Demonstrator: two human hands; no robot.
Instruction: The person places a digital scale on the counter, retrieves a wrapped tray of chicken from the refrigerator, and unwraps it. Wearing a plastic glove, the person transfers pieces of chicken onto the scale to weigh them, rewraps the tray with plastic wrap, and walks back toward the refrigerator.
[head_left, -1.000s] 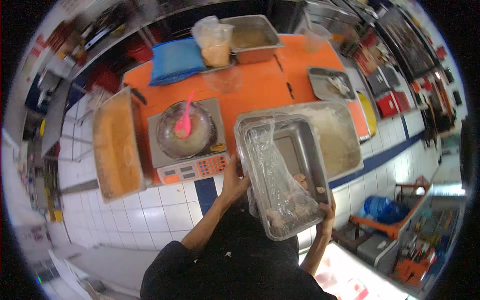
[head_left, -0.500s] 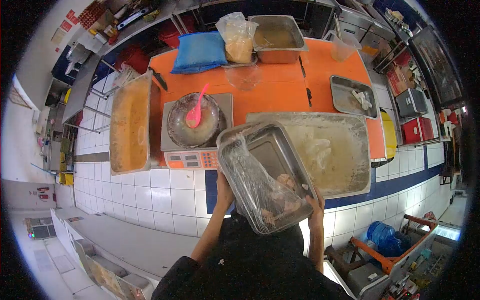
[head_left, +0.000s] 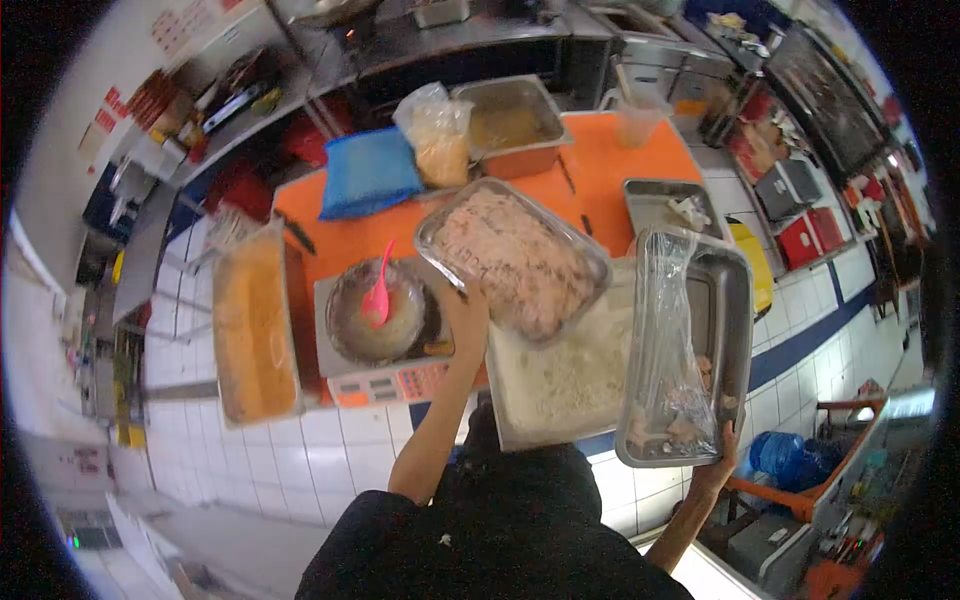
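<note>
A metal tray full of pale pinkish raw meat [head_left: 515, 255] is held by my left hand [head_left: 465, 310] at its left side, tilted over the orange table. My right hand [head_left: 722, 455] grips the lower right corner of a deep metal tray [head_left: 735, 300], partly covered in plastic wrap [head_left: 662, 340], with a few meat pieces at its near end. Beneath both lies a large pan with whitish flour [head_left: 560, 390]. Left of the meat tray, a bowl with a pink spoon [head_left: 377, 303] rests on a scale [head_left: 350, 385].
An orange-crumb tray [head_left: 255, 330] stands at the left of the orange table [head_left: 600, 150]. Along the back are a blue bag [head_left: 370, 172], a bag of crumbs [head_left: 440, 140], a metal container [head_left: 510, 115] and a clear jug [head_left: 637, 115]. A small tray [head_left: 665, 205] sits behind the right-hand tray.
The plastic-wrapped tray has moved right, now in my right hand only. My left hand has left it and holds the meat-filled tray, which was not visible before.
</note>
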